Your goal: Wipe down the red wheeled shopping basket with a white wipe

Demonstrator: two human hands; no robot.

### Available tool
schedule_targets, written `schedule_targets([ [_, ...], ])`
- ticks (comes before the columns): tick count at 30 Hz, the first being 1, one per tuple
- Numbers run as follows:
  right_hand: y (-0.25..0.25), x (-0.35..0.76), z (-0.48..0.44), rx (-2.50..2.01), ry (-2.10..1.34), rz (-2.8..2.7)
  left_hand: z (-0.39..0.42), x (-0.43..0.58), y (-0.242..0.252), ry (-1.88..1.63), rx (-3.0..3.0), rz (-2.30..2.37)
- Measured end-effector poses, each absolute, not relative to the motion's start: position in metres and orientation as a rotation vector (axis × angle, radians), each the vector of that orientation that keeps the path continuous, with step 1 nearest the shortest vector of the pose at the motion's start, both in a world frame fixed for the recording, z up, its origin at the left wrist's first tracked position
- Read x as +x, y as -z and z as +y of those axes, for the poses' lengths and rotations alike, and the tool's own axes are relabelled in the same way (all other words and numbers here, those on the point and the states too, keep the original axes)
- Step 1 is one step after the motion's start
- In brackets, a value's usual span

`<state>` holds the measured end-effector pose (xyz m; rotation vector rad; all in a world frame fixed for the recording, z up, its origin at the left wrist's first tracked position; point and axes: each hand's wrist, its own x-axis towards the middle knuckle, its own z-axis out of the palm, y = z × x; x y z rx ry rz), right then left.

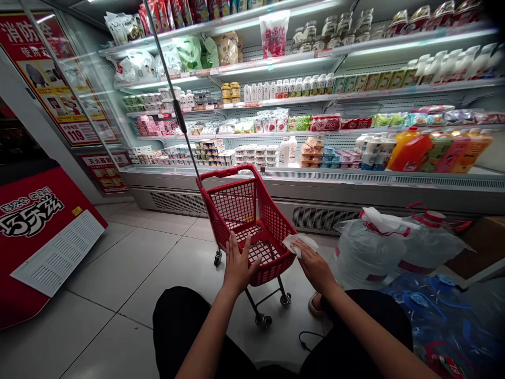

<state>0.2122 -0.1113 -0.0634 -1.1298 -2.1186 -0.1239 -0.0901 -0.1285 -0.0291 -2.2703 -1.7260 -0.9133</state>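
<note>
A small red shopping cart [272, 213] with a grid basket stands upright on its wheels right in front of my knees. My left hand [239, 263] rests at the near left side of the basket rim, fingers spread and nothing in them. At the near right corner, my right hand [313, 263] presses a white cloth or tissue [302, 243] against the cart's rim. The fingers lie over the white piece, so part of it is hidden. A thin dark pole [169, 79] rises from the cart's handle side.
Behind the cart runs an open refrigerated display [236, 189] stocked with drinks and dairy packs. Bagged water jugs [366, 247] and blue-capped bottles [422, 302] crowd the right side. A red freezer chest [47, 237] stands left on the tiled floor [130, 273]. A black cord [310, 334] lies near my foot.
</note>
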Motion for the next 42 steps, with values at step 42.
schedule_targets([
  [42, 0.051, 0.19, -0.146, -0.972, 0.056, -2.127, -0.16, -0.101, 0.01, 0.586, -2.51, -1.365],
])
